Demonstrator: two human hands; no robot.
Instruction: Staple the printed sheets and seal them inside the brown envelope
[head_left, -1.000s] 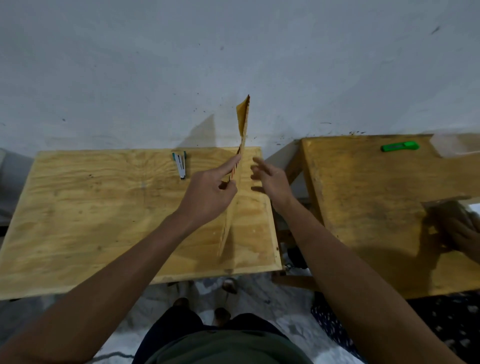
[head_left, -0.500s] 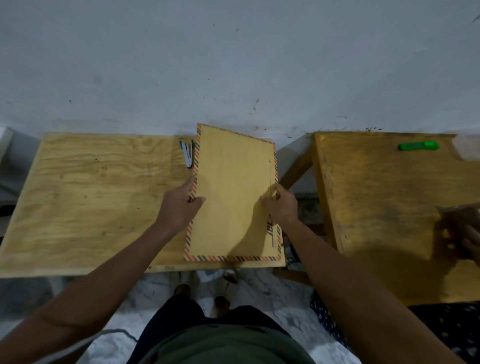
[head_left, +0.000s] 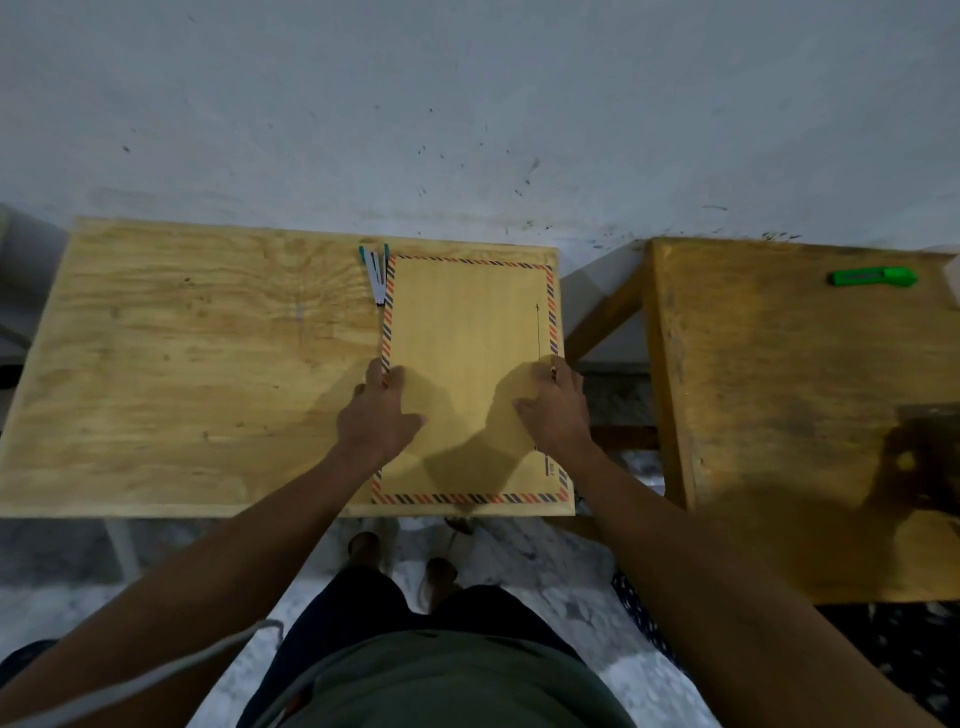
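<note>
The brown envelope (head_left: 467, 364), edged with red and blue stripes, lies flat on the right part of the light plywood table (head_left: 182, 374), its near edge at the table's front. My left hand (head_left: 376, 421) holds its left edge, thumb spread on the paper. At the right edge my right hand (head_left: 558, 410) grips it the same way. A white and teal stapler (head_left: 376, 278) lies just beyond the envelope's far left corner. No printed sheets show.
A second, darker wooden table (head_left: 779, 415) stands to the right across a gap. On it lie a green cutter (head_left: 872, 276) at the back and, at the right edge, another person's hand (head_left: 914, 467) in shadow. A grey wall rises behind both tables.
The envelope stood on edge a second ago. It has been turned face up and laid flat on the table, with both hands staying at its side edges.
</note>
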